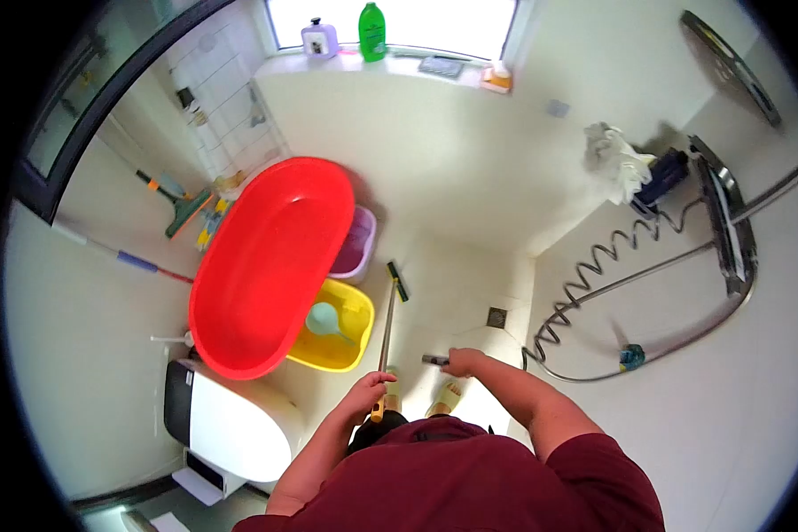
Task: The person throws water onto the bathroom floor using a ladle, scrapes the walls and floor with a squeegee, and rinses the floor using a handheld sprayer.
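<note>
My left hand [366, 395] is closed around the yellow grip of a long-handled floor brush [387, 328]. Its thin pole slants away from me, and the narrow dark head rests on the pale floor beside the purple tub. In my right hand [464, 362] is a small dark and silver spray nozzle [435, 360], pointing left toward the brush pole. A coiled grey hose [579, 282] hangs from the shower fitting and runs down toward my right forearm; where it meets the nozzle is hidden.
A large red tub [279, 257] leans at left over a purple tub [356, 244] and a yellow basin [346, 346] holding a pale green dipper [325, 320]. The toilet [239, 426] stands lower left. A floor drain [497, 316] and shower rail [674, 355] are at right; bottles line the windowsill.
</note>
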Tool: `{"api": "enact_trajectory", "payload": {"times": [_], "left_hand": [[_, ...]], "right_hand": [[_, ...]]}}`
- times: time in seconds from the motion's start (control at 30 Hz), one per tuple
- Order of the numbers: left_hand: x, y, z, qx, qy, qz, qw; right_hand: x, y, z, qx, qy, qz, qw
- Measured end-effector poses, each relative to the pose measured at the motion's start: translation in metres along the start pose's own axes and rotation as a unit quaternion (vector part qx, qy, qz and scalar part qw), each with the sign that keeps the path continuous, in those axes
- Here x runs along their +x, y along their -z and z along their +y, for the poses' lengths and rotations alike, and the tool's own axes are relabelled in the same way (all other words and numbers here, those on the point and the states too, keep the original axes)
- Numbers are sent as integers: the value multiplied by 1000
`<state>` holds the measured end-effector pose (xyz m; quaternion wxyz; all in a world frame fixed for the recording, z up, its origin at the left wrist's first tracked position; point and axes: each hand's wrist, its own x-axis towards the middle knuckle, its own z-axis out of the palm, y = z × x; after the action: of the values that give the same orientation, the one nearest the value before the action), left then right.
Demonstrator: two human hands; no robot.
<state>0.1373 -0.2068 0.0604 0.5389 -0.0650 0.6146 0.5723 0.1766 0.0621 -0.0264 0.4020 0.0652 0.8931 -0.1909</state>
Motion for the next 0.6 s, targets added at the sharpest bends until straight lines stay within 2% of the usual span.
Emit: {"api": "enact_trajectory", "payload": {"times": [0.03, 0.07, 0.1, 0.13, 0.23, 0.37, 0.5, 0.6], "left_hand": [[-7, 3, -1, 10, 4, -3, 1000], [-15, 2, -1, -11, 8, 8, 1000], [-23, 2, -2, -13, 17, 10, 1000], [-27, 3, -1, -15, 23, 12, 1000], [-36, 7, -6, -29, 34, 13, 999], [-32, 11, -9, -12, 29, 12, 999], [-24, 14, -1, 11, -4, 13, 1000], [-25, 13, 14, -1, -11, -9, 1000]], "right_hand": [[4, 9, -5, 110, -39, -44, 992], [11, 14, -5, 258, -76, -98, 958], [14, 15, -3, 398, -115, -148, 898], [14, 14, -1, 535, -110, -133, 827], [16, 22, -5, 739, -126, -92, 655], [8, 71, -40, 840, -59, -92, 532], [10, 126, -64, 859, 40, -41, 509], [2, 160, -82, 863, 40, 22, 503]]}}
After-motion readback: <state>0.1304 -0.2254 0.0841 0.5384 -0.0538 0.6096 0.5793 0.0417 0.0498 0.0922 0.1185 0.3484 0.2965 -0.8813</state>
